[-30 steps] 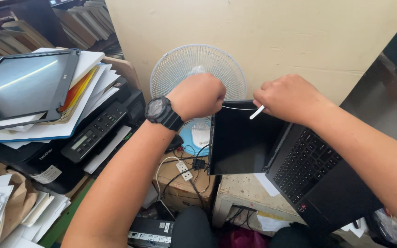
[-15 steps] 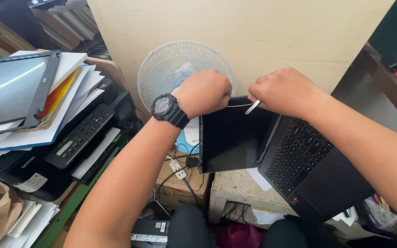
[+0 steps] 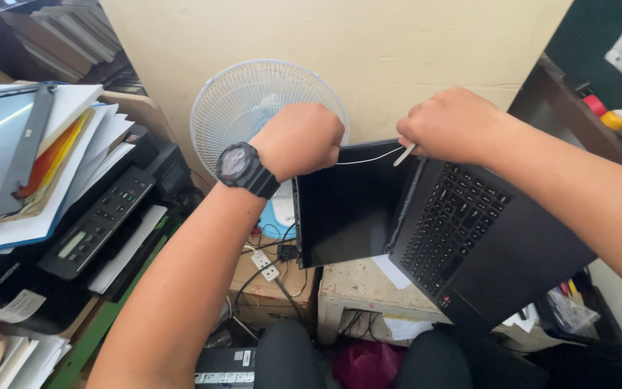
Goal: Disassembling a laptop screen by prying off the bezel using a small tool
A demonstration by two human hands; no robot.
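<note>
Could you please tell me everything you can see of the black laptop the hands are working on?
The black laptop lies open and turned at an angle on a worn pale table. Its dark screen is off, and the keyboard faces up. The left hand grips the screen's top corner; the right hand holds a thin white tool there, with a fine white strip stretched between them.

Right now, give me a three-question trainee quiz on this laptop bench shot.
1. True or false: the left hand grips the top edge of the laptop screen.
2. What does the right hand hold? A) a screwdriver B) a small white tool C) a cable plug
3. Fill in: behind the left hand, against the wall, stands a white ____.

Key
1. True
2. B; its tip sits at the screen's top edge, where a thin pale strip runs between the hands.
3. fan
</note>
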